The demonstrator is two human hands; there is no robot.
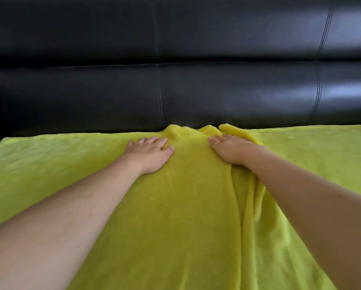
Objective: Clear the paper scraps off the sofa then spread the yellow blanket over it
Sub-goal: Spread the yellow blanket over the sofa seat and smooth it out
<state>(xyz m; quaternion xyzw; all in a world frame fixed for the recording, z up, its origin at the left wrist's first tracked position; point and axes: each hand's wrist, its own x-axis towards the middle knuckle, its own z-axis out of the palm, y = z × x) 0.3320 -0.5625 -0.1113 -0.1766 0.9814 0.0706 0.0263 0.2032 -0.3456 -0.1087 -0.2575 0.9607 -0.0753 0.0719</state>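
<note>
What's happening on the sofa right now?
A person presses both flat palms, left hand and right hand, onto a yellow fleece blanket lying over the seat of a black leather sofa. The blanket bunches between the hands at the backrest, with folds under the right forearm. No paper scraps are visible.

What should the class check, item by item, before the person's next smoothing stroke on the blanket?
1. Scraps gone from the sofa: ok on the visible backrest; under the blanket cannot tell.
2. Blanket covers the seat: ok in view, edge to edge.
3. Left hand flat on the blanket: ok, fingers straight.
4. Right hand flat on the blanket: ok, palm pressing down.
5. Middle lies smooth: not ok, a bunched ridge rises between the hands at the backrest.
6. Folds under the right forearm flattened: not ok.
</note>
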